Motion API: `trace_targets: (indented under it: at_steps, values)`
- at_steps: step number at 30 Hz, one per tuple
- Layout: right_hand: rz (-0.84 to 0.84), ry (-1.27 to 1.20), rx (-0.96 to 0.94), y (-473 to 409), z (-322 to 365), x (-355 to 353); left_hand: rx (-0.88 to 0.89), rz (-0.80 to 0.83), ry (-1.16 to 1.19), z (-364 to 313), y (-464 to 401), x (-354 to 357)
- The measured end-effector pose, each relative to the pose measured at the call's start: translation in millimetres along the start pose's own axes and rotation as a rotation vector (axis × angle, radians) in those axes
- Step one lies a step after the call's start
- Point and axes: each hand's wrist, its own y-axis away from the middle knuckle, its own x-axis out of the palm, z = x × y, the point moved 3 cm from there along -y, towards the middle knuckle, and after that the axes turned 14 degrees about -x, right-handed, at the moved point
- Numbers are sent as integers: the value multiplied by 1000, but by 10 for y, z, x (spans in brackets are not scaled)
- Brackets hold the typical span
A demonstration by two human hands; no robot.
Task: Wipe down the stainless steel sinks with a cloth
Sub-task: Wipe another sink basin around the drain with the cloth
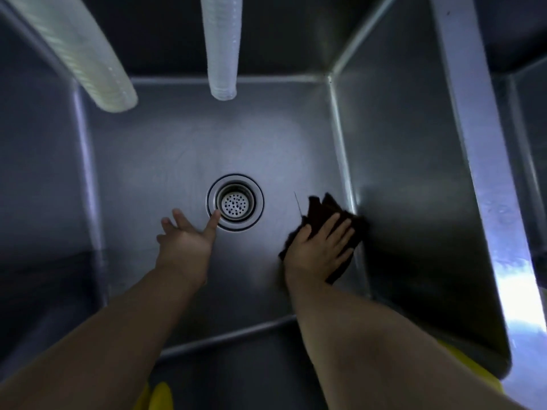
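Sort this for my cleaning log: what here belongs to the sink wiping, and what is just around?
In the job: sink basin, dark cloth, right hand pressing it.
Just around: two hoses, drain strainer, left hand.

Cloth (pixel 324 216) partly under right hand (pixel 321 250), both hoses (pixel 103 63) cut off at top

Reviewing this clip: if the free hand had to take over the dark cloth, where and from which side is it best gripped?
Likely the far corners of the dark cloth, approached from the drain side. They jut out past the right hand, which presses the rest flat against the sink's right wall.
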Motion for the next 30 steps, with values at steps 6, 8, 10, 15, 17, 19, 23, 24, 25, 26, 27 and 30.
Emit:
trace_targets:
  at_steps: [6,8,10,15,17,19,23,24,25,26,27,30]
  values:
    - [-17,-82,-81,74,422,74,-10,45,18,-6,-6,-24]
    - [4,-88,-364,73,647,110,-10,43,30,-1,-18,-12]
    - [29,-93,-693,101,863,153,-4,34,44,3,-22,7]
    - [113,40,-1051,96,1158,215,-5,26,50,13,-43,41]
    - [149,57,-1082,77,1193,220,-9,28,35,4,-60,54]
    - [164,34,-1117,56,1214,184,-15,37,28,0,-78,62]
    - [165,-28,-1290,-29,1193,105,-21,64,47,-7,-92,61]
    - [196,-55,-1309,-67,1184,86,-22,66,46,-7,-95,60]
    - [223,-75,-1327,-101,1171,81,-24,70,44,-2,-97,62]
    - [240,-84,-1347,-124,1161,77,-26,75,45,0,-99,64]
    - [260,-83,-1363,-130,1152,79,-27,82,48,2,-98,66]
    - [338,-107,-1336,-126,1122,106,-29,95,48,-10,-102,51]
